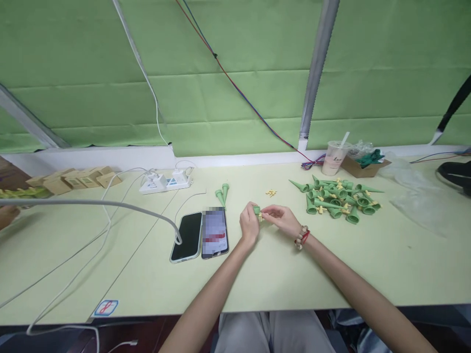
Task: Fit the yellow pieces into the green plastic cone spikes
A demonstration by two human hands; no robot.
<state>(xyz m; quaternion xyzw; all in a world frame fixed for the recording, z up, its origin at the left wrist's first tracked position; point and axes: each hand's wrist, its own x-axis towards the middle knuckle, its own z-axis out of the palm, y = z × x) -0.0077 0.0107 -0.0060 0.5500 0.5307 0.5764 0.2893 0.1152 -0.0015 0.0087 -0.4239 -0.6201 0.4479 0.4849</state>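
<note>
I have the left fingers (pixel 248 220) curled round a green plastic cone (pixel 256 210), right fingers (pixel 273 211) pinching a small yellow piece (pixel 260 216).

even, bright light — soft, faint shadows — pixelated phone screen (pixel 214 229)

Head cam, abv tbl (pixel 147 274), looks fwd & dn.

Left hand (pixel 250 224) holding green cone (pixel 256 210), right hand (pixel 282 219) at yellow piece (pixel 260 217), cone pile (pixel 336 200) rightward.
</note>
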